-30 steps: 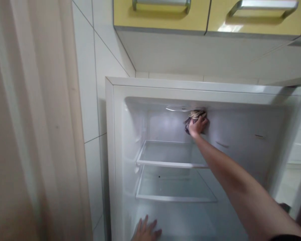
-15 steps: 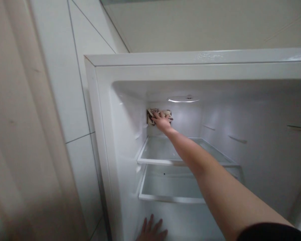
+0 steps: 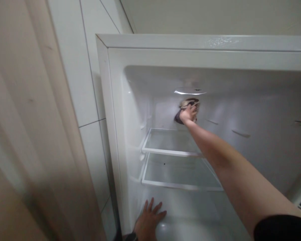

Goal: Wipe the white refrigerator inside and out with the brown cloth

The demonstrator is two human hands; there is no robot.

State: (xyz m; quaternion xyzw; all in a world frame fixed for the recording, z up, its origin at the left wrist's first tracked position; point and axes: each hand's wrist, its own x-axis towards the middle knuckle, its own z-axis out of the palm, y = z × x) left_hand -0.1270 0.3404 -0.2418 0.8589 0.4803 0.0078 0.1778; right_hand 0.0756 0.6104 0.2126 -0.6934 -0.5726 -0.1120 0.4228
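Deep inside the fridge [image 3: 115, 100], my right hand [image 3: 189, 114] presses a brown and cream patterned cloth [image 3: 178, 117] against the back wall, just under the interior lamp [image 3: 190, 91]. The cloth is bunched around and beneath the fingers, and part of it is hidden by the hand. My left hand [image 3: 150, 219] is low down in the fridge, fingers spread flat on a pale surface, with nothing held.
Two glass shelves with white rims, an upper shelf [image 3: 170, 152] and a lower shelf [image 3: 180, 184], lie below my right arm. A small dark speck [image 3: 164, 164] shows on the lower one. A tiled wall [image 3: 90, 160] and wooden panel [image 3: 52, 100] stand at left.
My right hand has carried the cloth rightward along the back wall, from the left corner to below the lamp. The camera has shifted, and more of my left hand shows.
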